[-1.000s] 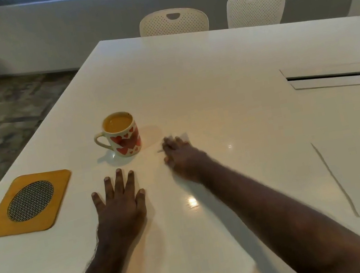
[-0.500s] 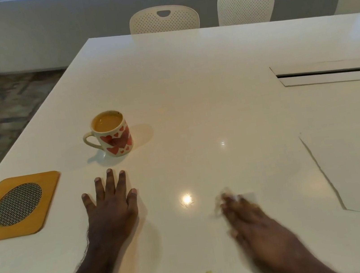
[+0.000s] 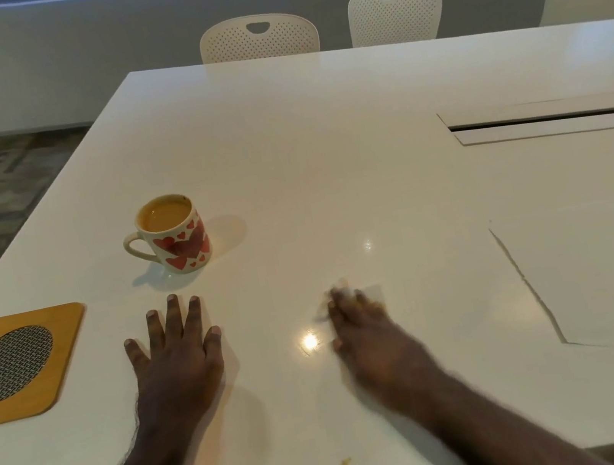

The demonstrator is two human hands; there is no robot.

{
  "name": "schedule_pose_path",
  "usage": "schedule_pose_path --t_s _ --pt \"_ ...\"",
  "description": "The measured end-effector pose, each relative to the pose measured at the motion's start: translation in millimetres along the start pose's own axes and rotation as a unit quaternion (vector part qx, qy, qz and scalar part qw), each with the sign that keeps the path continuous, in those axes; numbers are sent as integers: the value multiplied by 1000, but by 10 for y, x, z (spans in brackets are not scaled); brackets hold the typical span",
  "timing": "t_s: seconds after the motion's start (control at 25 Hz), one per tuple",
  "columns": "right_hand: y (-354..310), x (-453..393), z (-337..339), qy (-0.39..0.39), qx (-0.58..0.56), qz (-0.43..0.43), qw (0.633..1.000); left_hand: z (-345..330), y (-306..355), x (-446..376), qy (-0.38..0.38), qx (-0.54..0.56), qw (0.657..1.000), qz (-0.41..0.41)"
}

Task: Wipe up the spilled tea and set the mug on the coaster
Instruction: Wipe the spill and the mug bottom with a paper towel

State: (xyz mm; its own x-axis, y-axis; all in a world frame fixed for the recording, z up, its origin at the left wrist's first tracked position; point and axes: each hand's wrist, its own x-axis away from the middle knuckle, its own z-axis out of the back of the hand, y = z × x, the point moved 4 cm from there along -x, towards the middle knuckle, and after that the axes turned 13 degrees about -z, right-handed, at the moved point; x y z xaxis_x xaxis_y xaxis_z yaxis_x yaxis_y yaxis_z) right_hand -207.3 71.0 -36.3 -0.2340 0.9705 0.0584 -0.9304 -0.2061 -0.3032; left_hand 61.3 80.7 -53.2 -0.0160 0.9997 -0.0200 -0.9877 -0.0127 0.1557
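A cream mug (image 3: 173,237) with red hearts stands upright on the white table (image 3: 324,149), full of tea, handle to the left. The orange coaster (image 3: 16,364) with a round mesh centre lies at the table's left edge, apart from the mug. My left hand (image 3: 178,357) rests flat, fingers spread, just in front of the mug. My right hand (image 3: 370,339), blurred by motion, presses a white tissue (image 3: 371,294) against the table to the right of the mug. A small tea spot (image 3: 344,464) sits near the front edge.
Three cream chairs, such as the left one (image 3: 258,37), stand behind the far side of the table. A cable slot (image 3: 553,119) and an angled panel seam (image 3: 531,285) mark the right part of the tabletop. Patterned floor lies to the left.
My right hand swept the tissue from beside the mug back toward the front edge, then forward again a little. My left hand and the mug stayed put; the camera shifted slightly.
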Motion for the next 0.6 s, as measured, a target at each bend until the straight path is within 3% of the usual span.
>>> schedule_pose_path --t_s 0.08,0.16,0.28,0.4,0.6 --pt "-246 265 -145 -9 26 101 995 -16 11 4 -1 -2 1000 -2" --pt "-93 182 -85 -14 29 103 994 -20 29 2 -4 1 1000 -3" --pt "611 -367 210 0 35 -34 999 3 50 -15 -11 4 1000 -4" --pt "1263 -913 560 5 49 -208 977 11 63 -11 -8 9 1000 -3" --pt "769 -1305 411 0 41 -173 984 28 58 -20 -9 -16 1000 1"
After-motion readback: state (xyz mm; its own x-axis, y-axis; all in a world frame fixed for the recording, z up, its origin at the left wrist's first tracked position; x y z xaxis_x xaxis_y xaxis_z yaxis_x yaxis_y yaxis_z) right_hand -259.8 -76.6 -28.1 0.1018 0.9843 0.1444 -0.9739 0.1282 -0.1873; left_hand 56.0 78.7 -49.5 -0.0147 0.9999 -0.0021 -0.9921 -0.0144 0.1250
